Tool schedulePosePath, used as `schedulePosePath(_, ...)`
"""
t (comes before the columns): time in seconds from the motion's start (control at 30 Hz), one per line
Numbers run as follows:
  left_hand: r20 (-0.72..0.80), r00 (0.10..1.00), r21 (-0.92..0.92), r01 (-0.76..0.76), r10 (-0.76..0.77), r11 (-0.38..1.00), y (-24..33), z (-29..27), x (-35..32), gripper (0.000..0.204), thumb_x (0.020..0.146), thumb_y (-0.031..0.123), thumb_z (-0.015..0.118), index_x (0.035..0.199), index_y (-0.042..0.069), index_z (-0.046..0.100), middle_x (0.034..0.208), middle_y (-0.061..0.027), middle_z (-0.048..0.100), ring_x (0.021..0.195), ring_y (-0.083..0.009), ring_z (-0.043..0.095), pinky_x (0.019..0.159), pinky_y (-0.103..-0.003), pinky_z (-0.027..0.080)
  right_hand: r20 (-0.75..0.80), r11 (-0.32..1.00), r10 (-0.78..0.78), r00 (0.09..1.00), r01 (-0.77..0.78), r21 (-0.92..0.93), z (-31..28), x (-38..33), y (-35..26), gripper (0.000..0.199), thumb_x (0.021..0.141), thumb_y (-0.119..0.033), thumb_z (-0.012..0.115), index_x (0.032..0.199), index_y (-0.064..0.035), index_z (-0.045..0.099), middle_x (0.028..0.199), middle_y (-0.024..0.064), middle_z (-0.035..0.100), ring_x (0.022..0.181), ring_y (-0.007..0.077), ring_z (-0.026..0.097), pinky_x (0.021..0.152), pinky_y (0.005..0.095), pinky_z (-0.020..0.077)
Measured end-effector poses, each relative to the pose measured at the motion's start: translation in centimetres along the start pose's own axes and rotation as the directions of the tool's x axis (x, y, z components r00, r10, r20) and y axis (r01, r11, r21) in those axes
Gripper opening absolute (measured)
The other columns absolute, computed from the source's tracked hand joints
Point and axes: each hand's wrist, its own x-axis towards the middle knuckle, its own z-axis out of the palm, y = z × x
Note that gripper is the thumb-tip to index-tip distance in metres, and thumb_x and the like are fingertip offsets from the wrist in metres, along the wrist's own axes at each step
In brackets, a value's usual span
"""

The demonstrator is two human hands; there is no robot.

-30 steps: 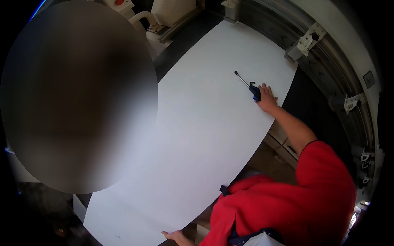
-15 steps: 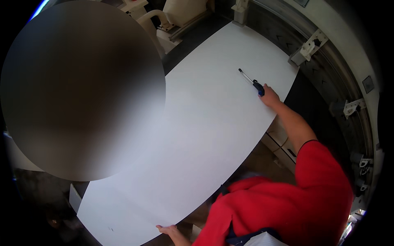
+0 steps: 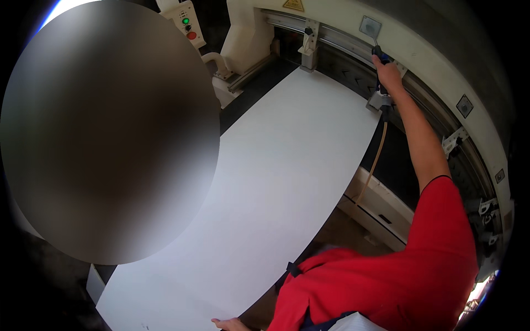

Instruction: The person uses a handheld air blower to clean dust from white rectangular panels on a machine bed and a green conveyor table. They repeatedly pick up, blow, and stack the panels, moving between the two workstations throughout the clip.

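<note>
Screwdriver point(image 3: 379, 55): dark blue-black handle, gripped in the right hand point(image 3: 388, 74), fingers wrapped tight around it. Arm fully extended up and away from the body. Tool tip points up at the cream-coloured curved machine housing point(image 3: 425, 60), close to a small square plate point(image 3: 370, 26) on that housing; whether the tip touches cannot be told.

Just below the right hand: a grey bracket point(image 3: 380, 101) at the far right corner of the large white board point(image 3: 276, 193). A thin tan cable point(image 3: 372, 165) hangs down from the bracket along the board's right edge.

Board lies flat, running from the machine down toward the person. Left hand point(image 3: 229, 324) at the near edge of the board, only partly in view at the bottom of the frame; fingers look spread flat on the board, holding nothing.

Far left of the machine: control box point(image 3: 185, 25) with a green and a red button. Red sleeve point(image 3: 441, 220) covers the right upper arm.
</note>
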Motion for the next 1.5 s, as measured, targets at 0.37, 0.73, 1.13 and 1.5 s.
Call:
schedulePosePath(0.37,0.054,0.999,-0.053,0.007,-0.004,0.999,-1.0,0.7,1.9,0.062,0.097,0.048,0.029,0.135,0.002,0.042,0.138,-0.0133,0.045,0.122,-0.0343,0.047,0.1,-0.048,0.042,-0.023,0.973,-0.05,0.998,0.044,-0.226,-0.1,10.5,0.2,0.064,0.083,-0.05,0.055,0.114,0.0061,0.059,0.104,0.0227,0.063,0.096,0.0362,0.061,0.085,0.0447,0.0467)
schedulePosePath(0.73,-0.647,0.703,0.238,-0.181,0.295,0.954,0.5,1.3,4.2,0.065,0.076,0.028,0.077,0.114,-0.017,0.052,0.116,-0.0239,0.059,0.101,-0.0305,0.059,0.09,-0.038,0.047,0.508,0.946,0.097,0.856,-0.238,0.22,8.5,18.1,24.4,0.063,0.089,-0.048,0.055,0.12,0.0072,0.057,0.11,0.0158,0.064,0.097,0.0275,0.062,0.086,0.038,0.0478)
schedulePosePath(1.13,-0.07,0.996,-0.086,-0.055,0.049,0.995,0.2,0.3,2.2,0.062,0.094,0.043,0.046,0.131,-0.007,0.042,0.134,-0.0171,0.049,0.118,-0.0353,0.05,0.098,-0.046,0.044,0.007,0.924,-0.03,1.0,0.03,-0.382,-4.0,-0.6,0.5,0.065,0.085,-0.052,0.055,0.112,0.0066,0.059,0.111,0.0267,0.061,0.103,0.0412,0.059,0.088,0.0474,0.0458)
schedulePosePath(1.5,-0.054,0.998,-0.042,-0.033,0.031,0.999,0.9,-0.1,1.4,0.061,0.097,0.046,0.032,0.136,-0.001,0.041,0.139,-0.0145,0.045,0.123,-0.0353,0.046,0.102,-0.046,0.04,0.058,0.872,-0.035,0.998,0.059,-0.487,-4.6,3.6,-4.4,0.051,0.084,-0.044,0.055,0.111,-0.0007,0.063,0.117,0.0202,0.062,0.107,0.0365,0.059,0.09,0.0436,0.0471)
